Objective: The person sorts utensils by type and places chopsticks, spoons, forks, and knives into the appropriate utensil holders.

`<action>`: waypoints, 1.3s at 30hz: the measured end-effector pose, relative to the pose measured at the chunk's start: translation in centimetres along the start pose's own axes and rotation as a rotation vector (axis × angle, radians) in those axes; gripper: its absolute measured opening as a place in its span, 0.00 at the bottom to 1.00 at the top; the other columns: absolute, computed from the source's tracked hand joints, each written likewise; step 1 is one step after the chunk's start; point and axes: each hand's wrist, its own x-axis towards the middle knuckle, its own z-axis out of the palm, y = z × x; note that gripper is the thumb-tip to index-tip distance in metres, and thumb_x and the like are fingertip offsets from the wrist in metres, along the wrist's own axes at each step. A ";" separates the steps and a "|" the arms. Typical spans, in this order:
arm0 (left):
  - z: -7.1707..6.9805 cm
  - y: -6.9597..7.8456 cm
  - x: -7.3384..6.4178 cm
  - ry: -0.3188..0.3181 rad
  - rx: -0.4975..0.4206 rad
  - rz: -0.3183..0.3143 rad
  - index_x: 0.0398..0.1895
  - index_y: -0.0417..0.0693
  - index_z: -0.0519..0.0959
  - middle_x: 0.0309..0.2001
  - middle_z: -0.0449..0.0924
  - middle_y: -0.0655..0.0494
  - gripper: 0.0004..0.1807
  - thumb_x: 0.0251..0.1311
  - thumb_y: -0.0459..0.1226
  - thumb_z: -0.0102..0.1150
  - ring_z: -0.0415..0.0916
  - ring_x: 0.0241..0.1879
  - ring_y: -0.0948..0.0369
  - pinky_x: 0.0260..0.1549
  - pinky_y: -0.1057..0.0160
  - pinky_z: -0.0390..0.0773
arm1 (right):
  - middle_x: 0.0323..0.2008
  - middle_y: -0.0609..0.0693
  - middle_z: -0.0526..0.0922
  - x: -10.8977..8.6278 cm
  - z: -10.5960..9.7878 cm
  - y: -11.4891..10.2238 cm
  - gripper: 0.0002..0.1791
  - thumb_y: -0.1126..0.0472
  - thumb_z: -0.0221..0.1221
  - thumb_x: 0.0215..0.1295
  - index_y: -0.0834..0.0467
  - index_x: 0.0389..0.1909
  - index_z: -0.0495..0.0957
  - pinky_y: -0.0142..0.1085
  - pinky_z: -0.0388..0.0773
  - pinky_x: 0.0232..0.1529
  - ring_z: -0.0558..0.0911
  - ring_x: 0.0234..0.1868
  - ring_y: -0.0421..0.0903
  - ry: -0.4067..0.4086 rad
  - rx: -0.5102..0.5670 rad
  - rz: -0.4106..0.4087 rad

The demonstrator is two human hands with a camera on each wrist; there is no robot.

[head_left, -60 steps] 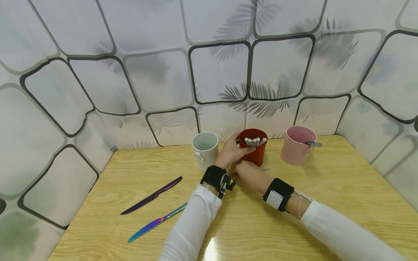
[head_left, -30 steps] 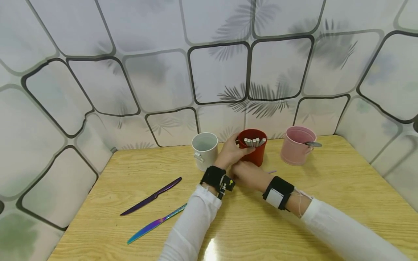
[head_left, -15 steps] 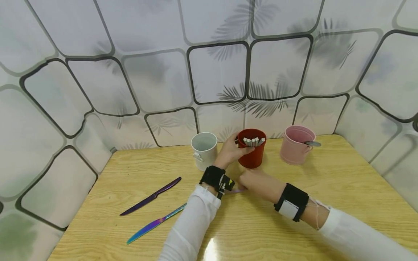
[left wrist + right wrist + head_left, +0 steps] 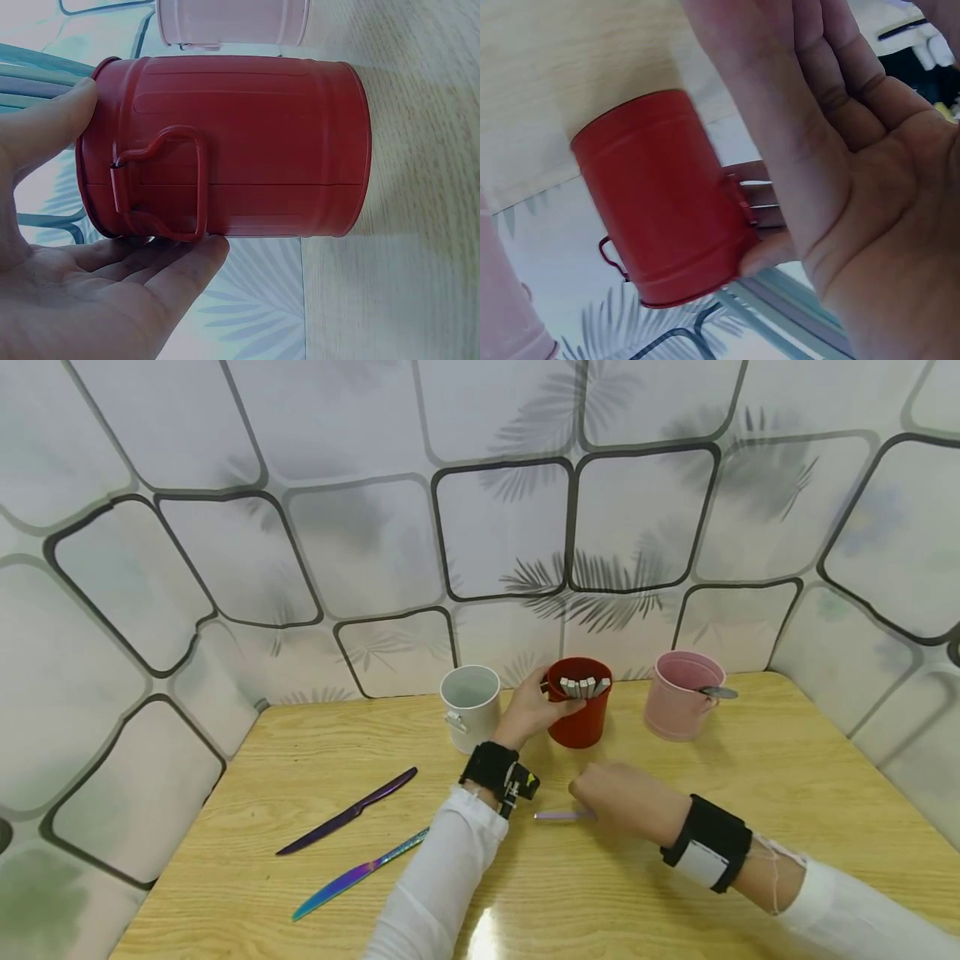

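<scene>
My left hand (image 4: 528, 710) holds the small red bucket (image 4: 577, 727) at its upper part. In the left wrist view the thumb (image 4: 64, 112) lies at the rim and the fingers reach along the side by the wire handle (image 4: 199, 184). Several chopsticks (image 4: 583, 687) stand in the bucket, square ends up. In front of it, my right hand (image 4: 626, 797) is blurred, low over the table. A slim purple chopstick (image 4: 558, 816) sticks out to its left, the other end hidden behind the hand. Its fingertips lie outside the right wrist view, where the palm (image 4: 885, 202) shows.
A white bucket (image 4: 472, 714) stands left of the red one. To the right, a pink bucket (image 4: 678, 706) holds a spoon (image 4: 718, 692). On the left of the table lie a dark purple knife (image 4: 348, 810) and a rainbow-coloured knife (image 4: 360, 872). A patterned backdrop (image 4: 390, 543) rises behind.
My right hand has drawn away from the red bucket, toward me and to the right. The purple chopstick has shifted with it over the last half second. My left hand stays on the bucket.
</scene>
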 end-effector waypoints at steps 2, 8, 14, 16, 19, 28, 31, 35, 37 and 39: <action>0.0 0.0 0.0 0.002 0.006 0.004 0.71 0.42 0.70 0.67 0.76 0.46 0.38 0.59 0.39 0.75 0.74 0.65 0.50 0.64 0.53 0.75 | 0.20 0.40 0.69 -0.4 -0.3 -0.5 0.14 0.69 0.74 0.51 0.53 0.24 0.77 0.32 0.69 0.24 0.67 0.21 0.38 -0.012 0.020 -0.013; -0.2 0.1 -0.1 0.000 0.008 0.012 0.72 0.42 0.70 0.67 0.75 0.46 0.38 0.59 0.39 0.75 0.73 0.66 0.50 0.64 0.52 0.76 | 0.19 0.37 0.68 -1.1 -2.2 -2.6 0.19 0.70 0.75 0.50 0.50 0.22 0.74 0.29 0.66 0.24 0.66 0.21 0.36 -0.024 0.153 -0.082; -0.1 0.1 -0.1 -0.002 -0.001 0.002 0.72 0.43 0.70 0.67 0.75 0.47 0.38 0.59 0.39 0.75 0.75 0.65 0.49 0.62 0.53 0.77 | 0.20 0.35 0.69 -1.6 -4.3 -4.5 0.17 0.71 0.70 0.50 0.48 0.23 0.74 0.27 0.69 0.24 0.67 0.22 0.33 0.015 0.208 -0.129; 0.0 0.0 0.0 0.000 0.009 -0.001 0.71 0.44 0.71 0.67 0.76 0.47 0.38 0.59 0.39 0.76 0.75 0.64 0.50 0.62 0.54 0.77 | 0.21 0.35 0.69 -1.7 -5.1 -4.8 0.17 0.72 0.68 0.49 0.48 0.23 0.74 0.26 0.69 0.23 0.67 0.22 0.32 0.046 0.235 -0.147; 0.1 -0.1 0.1 0.004 0.017 0.002 0.71 0.44 0.71 0.66 0.77 0.47 0.38 0.58 0.39 0.76 0.75 0.64 0.51 0.61 0.55 0.77 | 0.21 0.35 0.69 -1.9 -6.3 -5.0 0.17 0.73 0.67 0.48 0.48 0.23 0.73 0.26 0.69 0.24 0.68 0.24 0.32 0.118 0.281 -0.175; 0.0 -0.2 -0.3 -0.012 -0.016 0.032 0.71 0.43 0.70 0.65 0.77 0.47 0.37 0.60 0.38 0.75 0.77 0.62 0.51 0.57 0.59 0.80 | 0.29 0.40 0.77 -2.5 -9.1 -4.4 0.16 0.76 0.66 0.48 0.52 0.31 0.77 0.26 0.79 0.31 0.77 0.30 0.33 0.500 0.288 -0.309; 0.0 -0.4 -0.1 -0.022 -0.012 0.060 0.71 0.44 0.70 0.65 0.77 0.48 0.36 0.60 0.37 0.74 0.76 0.62 0.52 0.58 0.59 0.79 | 0.30 0.41 0.79 -2.6 -9.5 -4.2 0.18 0.77 0.67 0.46 0.54 0.33 0.78 0.25 0.82 0.33 0.81 0.32 0.34 0.607 0.290 -0.340; -0.1 -0.5 0.0 -0.020 0.002 0.093 0.71 0.43 0.71 0.65 0.77 0.46 0.36 0.60 0.36 0.73 0.74 0.64 0.51 0.63 0.54 0.76 | 0.32 0.43 0.82 -2.7 -9.9 -3.8 0.16 0.75 0.68 0.48 0.56 0.36 0.79 0.26 0.84 0.36 0.84 0.33 0.36 0.762 0.329 -0.362; -0.1 -0.4 0.0 -0.014 0.006 0.078 0.71 0.42 0.71 0.66 0.77 0.45 0.36 0.59 0.36 0.73 0.73 0.66 0.51 0.64 0.53 0.75 | 0.33 0.45 0.84 -2.7 -10.1 -3.5 0.11 0.72 0.67 0.52 0.58 0.36 0.80 0.27 0.85 0.37 0.85 0.33 0.38 0.864 0.331 -0.370; -0.2 -0.3 -0.1 -0.011 0.018 0.057 0.72 0.42 0.71 0.66 0.76 0.44 0.37 0.59 0.36 0.73 0.73 0.66 0.49 0.64 0.51 0.75 | 0.32 0.48 0.85 -2.7 -10.2 -3.3 0.06 0.67 0.66 0.57 0.60 0.35 0.81 0.27 0.85 0.38 0.85 0.34 0.39 0.975 0.331 -0.365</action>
